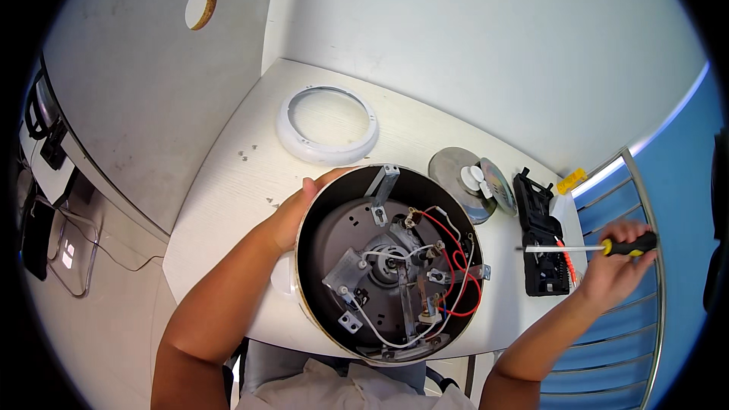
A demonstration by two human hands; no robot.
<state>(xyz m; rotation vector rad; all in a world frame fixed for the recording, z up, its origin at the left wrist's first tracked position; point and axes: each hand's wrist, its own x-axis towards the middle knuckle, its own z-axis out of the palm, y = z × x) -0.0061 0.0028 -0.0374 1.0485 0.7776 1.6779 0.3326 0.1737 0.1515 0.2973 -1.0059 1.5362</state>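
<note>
A round rice cooker body [326, 250], open side up, is tilted toward me at the table's front edge. Inside it show a heating-plate underside, metal brackets, white wires and a red wire [477, 296]. My left hand [292, 216] holds its outer left wall, with the fingers partly hidden behind the rim. Off to the right and raised, my right hand [616, 269] is closed round the yellow-and-black handle of a screwdriver [569, 248]. Its long shaft points left, over a black tool case [538, 220] and apart from the cooker.
A white plastic ring [326, 153] lies on the white table [220, 258], with small screws [244, 153] near it. Behind the cooker's right side rest a metal lid [452, 163] and a disc [497, 186]. A metal rail [659, 288] runs along the right; a wall stands behind.
</note>
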